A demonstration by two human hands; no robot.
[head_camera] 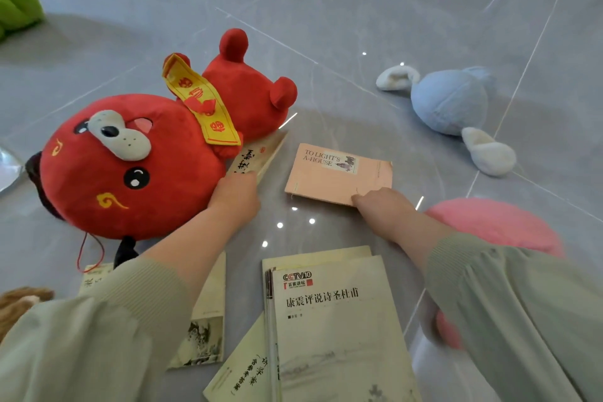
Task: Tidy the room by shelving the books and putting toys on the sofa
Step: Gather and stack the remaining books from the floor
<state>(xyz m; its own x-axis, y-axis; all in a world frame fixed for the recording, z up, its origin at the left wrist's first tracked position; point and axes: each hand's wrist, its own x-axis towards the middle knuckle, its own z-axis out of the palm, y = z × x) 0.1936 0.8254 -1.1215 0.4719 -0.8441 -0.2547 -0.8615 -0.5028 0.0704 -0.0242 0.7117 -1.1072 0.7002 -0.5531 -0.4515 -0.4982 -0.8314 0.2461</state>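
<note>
While the books lay on the floor (326, 42): each hand reached for one.
Left hand (236, 196): at the near corner of the cream book (261, 153), pinned under the red plush dog (130, 166); fingers hidden, so the grasp could not be told.
Right hand (378, 206): pinched the near edge of the pink book (336, 176), likely to lift it for shelving.
Other books (336, 320): flat, nearer the person.

Left: plush bear (130, 166) overlapping a slim book (257, 153). Centre: paperback (329, 179). Right (farther back): plush rabbit (450, 101). Nearest: book stack (336, 320).
</note>
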